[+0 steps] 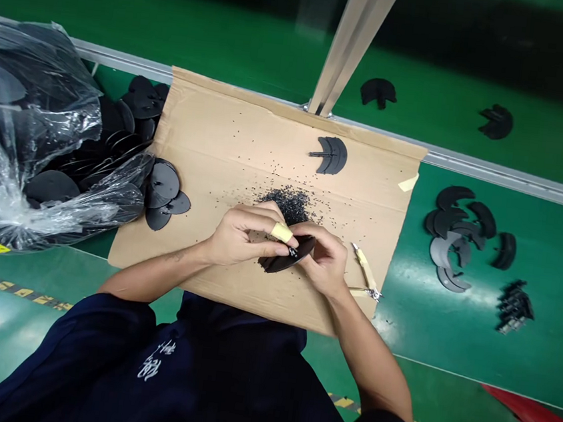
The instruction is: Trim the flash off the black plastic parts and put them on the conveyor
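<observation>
A thin black plastic disc (pixel 283 263) is tilted between my hands, above the cardboard sheet (pixel 208 143). My right hand (pixel 325 259) grips its right edge, with the thumb at the near side. My left hand (pixel 246 235), yellow tape round one finger, has thumb and fingertip pinched together at the disc's face. A small part with a shiny spot shows at those fingertips, too small to name. Just beyond my hands lies a pile of tiny black bits (pixel 289 204). Wire nippers (pixel 366 268) with yellowish handles rest to the right of my right hand.
A clear plastic bag (pixel 53 133) of black discs fills the left side, with loose discs (pixel 163 185) beside it. A curved black part (pixel 332 156) lies on the cardboard. Crescent pieces (pixel 452 239) and a black cluster (pixel 515 306) lie on the green table. An upright metal post (pixel 356 44) stands behind.
</observation>
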Motion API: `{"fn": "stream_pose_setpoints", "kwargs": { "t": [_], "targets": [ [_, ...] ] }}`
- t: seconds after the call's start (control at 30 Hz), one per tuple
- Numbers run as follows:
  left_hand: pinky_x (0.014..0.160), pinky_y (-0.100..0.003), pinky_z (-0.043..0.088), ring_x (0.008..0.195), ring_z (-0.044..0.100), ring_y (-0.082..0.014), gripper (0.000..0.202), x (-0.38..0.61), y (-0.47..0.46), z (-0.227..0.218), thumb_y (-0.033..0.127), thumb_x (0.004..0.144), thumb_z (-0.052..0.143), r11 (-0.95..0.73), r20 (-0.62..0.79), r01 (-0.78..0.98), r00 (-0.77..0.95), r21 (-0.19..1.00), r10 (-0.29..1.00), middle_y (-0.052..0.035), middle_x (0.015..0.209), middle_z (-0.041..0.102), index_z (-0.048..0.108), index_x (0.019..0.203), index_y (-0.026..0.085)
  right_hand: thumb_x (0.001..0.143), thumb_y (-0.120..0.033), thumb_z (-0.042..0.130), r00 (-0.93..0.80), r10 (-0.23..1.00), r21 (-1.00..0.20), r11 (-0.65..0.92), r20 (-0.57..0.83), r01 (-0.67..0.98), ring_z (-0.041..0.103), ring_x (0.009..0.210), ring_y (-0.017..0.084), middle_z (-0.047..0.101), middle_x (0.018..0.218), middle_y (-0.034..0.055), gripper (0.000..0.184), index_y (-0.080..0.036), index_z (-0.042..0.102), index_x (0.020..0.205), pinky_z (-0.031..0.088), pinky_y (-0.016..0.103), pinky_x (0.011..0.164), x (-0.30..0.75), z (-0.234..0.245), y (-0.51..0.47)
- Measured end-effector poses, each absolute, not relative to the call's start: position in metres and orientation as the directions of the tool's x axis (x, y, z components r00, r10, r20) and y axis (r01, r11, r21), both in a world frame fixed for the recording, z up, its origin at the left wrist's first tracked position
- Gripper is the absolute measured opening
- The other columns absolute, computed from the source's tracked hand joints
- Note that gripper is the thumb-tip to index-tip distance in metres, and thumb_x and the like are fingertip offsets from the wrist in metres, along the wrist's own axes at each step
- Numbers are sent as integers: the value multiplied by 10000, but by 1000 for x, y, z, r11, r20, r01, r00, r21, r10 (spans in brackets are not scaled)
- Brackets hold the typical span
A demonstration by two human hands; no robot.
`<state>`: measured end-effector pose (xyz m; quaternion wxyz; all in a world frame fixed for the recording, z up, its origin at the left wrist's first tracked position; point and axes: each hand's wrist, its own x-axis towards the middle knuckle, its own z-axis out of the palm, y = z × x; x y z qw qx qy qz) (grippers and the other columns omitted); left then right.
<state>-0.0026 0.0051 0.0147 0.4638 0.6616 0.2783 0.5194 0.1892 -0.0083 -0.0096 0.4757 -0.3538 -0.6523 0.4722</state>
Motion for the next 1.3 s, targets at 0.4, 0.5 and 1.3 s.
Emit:
{"fn": "stream_pose_setpoints", "kwargs": {
  "t": [0.4,0.5,1.3],
  "targets": [
    [760,-335,536,828,621,-177,121,-4,4,18,368,897,786,-522,509,-68,357,850,783,-44,818,768,818,949,263,950,-379,688,-310,854,-880,465,417,98,726,1062,248,744,1209,115,346,-264,695,1277,624,448,901,190,-9,-11],
    [761,-331,540,827,632,-174,126,-5,4,18,365,905,779,-507,493,-62,365,859,790,-46,825,768,813,951,253,957,-402,672,-305,864,-884,452,400,122,722,1027,246,746,1163,115,327,-254,707,1246,618,445,878,190,-10,-11],
    [779,-285,589,849,713,-168,216,-8,3,21,366,970,695,-293,377,-238,521,926,766,-98,881,757,780,928,172,975,-339,660,-336,752,-795,606,568,12,669,728,150,706,846,71,180,-178,713,913,545,272,616,193,-4,-10]
  ]
}}
